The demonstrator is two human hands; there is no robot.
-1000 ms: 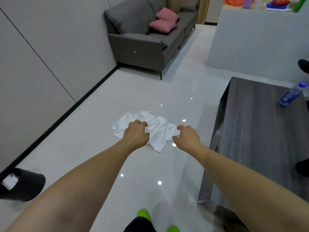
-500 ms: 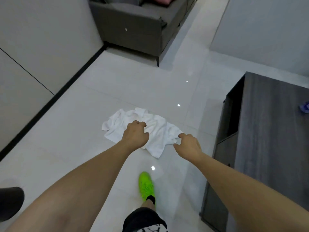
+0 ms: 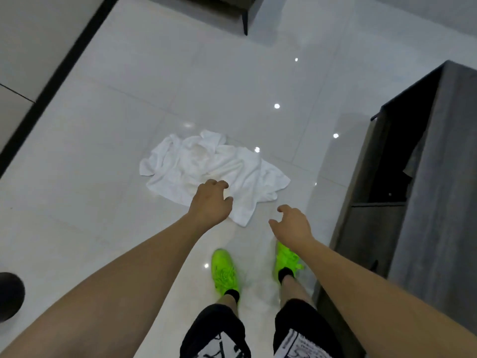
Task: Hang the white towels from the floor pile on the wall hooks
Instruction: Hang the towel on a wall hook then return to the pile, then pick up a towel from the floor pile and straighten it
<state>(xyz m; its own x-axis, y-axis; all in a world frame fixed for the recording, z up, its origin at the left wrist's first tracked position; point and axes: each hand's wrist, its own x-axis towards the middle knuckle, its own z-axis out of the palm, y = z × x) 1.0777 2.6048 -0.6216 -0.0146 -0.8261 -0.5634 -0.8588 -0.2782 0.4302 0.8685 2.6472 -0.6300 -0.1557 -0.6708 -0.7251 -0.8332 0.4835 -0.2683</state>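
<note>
A crumpled pile of white towels [image 3: 206,169] lies on the glossy pale floor ahead of my feet. My left hand [image 3: 210,202] reaches down over the near edge of the pile with loosely curled fingers and holds nothing. My right hand [image 3: 291,223] hangs just right of the pile's near corner, over bare floor, fingers loosely curled and apart from the cloth. No wall hooks are in view.
A dark grey cabinet [image 3: 423,177] with an open compartment stands close on the right. A sofa leg [image 3: 245,21] shows at the top. The wall with its black skirting [image 3: 51,76] runs along the left. My green shoes [image 3: 223,270] stand just behind the pile. A dark shoe [image 3: 10,293] sits at far left.
The view has tilted down and moved closer to the towels. Both feet now stand behind the pile. My hands have come lower, the right one now short of the cloth.
</note>
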